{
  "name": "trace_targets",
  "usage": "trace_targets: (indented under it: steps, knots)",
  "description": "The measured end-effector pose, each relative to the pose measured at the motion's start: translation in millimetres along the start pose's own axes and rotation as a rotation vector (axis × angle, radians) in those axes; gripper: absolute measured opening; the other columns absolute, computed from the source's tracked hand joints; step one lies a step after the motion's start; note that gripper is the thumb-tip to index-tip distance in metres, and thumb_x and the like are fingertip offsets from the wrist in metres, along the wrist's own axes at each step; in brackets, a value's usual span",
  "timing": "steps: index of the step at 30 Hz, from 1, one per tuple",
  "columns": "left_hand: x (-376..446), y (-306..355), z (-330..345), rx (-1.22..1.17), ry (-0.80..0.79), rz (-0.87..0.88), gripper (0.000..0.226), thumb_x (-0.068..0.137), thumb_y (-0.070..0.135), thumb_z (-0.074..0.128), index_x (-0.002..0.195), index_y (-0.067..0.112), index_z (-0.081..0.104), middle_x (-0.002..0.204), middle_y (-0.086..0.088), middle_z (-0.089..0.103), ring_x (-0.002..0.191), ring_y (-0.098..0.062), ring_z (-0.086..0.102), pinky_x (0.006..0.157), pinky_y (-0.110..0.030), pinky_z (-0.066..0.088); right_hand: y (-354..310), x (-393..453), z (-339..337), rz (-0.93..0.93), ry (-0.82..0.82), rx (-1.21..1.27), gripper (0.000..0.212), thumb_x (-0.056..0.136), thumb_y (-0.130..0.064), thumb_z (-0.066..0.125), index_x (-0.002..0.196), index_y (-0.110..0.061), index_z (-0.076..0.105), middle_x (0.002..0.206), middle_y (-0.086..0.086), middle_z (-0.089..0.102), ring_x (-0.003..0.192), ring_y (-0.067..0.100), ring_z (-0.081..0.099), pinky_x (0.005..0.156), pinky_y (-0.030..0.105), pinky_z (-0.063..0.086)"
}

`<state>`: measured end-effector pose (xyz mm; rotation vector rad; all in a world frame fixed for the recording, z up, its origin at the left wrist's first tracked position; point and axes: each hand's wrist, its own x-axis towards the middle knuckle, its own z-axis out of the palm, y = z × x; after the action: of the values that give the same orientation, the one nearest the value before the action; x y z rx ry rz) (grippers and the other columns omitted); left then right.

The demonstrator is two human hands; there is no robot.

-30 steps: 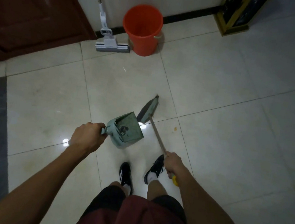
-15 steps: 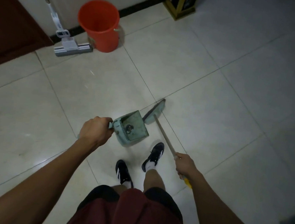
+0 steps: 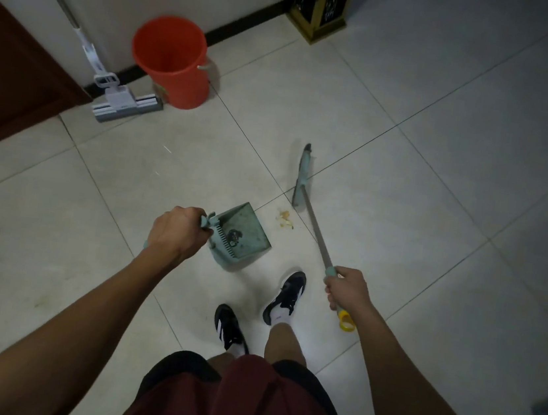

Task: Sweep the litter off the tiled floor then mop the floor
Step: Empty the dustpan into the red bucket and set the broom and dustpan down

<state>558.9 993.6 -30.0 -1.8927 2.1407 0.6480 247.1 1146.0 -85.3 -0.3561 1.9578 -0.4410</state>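
Both arms [image 3: 90,316] are seen bare to the frame edge, no sleeves, no watch or rings on the left hand [image 3: 174,231] or right hand [image 3: 347,290]. Dark red shorts [image 3: 241,406] w/ black panels at the sides are worn. Black sneakers [image 3: 286,293] w/ white stripes and white socks [image 3: 279,318] are worn; lower legs bare.

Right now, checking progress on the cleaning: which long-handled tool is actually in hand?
The broom, its handle gripped by the right hand. The mop leans untouched against the wall beside the orange bucket.
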Motion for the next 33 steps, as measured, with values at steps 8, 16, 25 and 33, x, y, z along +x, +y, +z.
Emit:
trace_targets:
  steps: [8, 16, 25, 33]
  knots:
    - [30, 18, 6, 0.021, 0.000, -0.015, 0.013, 0.090, 0.034, 0.065, 0.094, 0.023, 0.072, 0.085, -0.008, 0.070, 0.075, -0.033, 0.063, 0.068, -0.037, 0.054, 6, 33, -13, -0.059, 0.092, -0.448, 0.020, 0.091, -0.003, 0.049, 0.106, -0.002, 0.063, 0.103, 0.019, 0.066, 0.068, 0.023, 0.062, 0.048, 0.021, 0.046]
    - [65, 19, -3, 0.036, -0.056, -0.076, 0.017, 0.090, 0.036, 0.066, 0.100, 0.025, 0.074, 0.087, -0.007, 0.068, 0.076, -0.030, 0.063, 0.070, -0.037, 0.054, 19, 42, 1, -0.070, 0.021, -0.596, 0.029, 0.094, -0.006, 0.051, 0.120, 0.001, 0.060, 0.108, 0.015, 0.066, 0.089, 0.025, 0.065, 0.069, 0.025, 0.051]
    - [75, 29, 3, 0.080, -0.073, -0.032, 0.020, 0.088, 0.034, 0.065, 0.102, 0.023, 0.074, 0.091, -0.008, 0.071, 0.079, -0.031, 0.066, 0.074, -0.037, 0.058, 9, 37, 38, -0.048, -0.188, -0.433, 0.023, 0.092, -0.008, 0.049, 0.109, -0.004, 0.064, 0.090, 0.012, 0.063, 0.074, 0.025, 0.061, 0.055, 0.027, 0.049]
    - [76, 17, 0, 0.085, -0.056, -0.029, 0.020, 0.085, 0.036, 0.069, 0.098, 0.021, 0.073, 0.088, -0.008, 0.070, 0.077, -0.031, 0.067, 0.074, -0.039, 0.059, -7, 9, 44, -0.001, -0.298, -0.209, 0.030, 0.092, -0.010, 0.053, 0.119, -0.017, 0.064, 0.065, 0.010, 0.056, 0.047, 0.017, 0.051, 0.044, 0.025, 0.042]
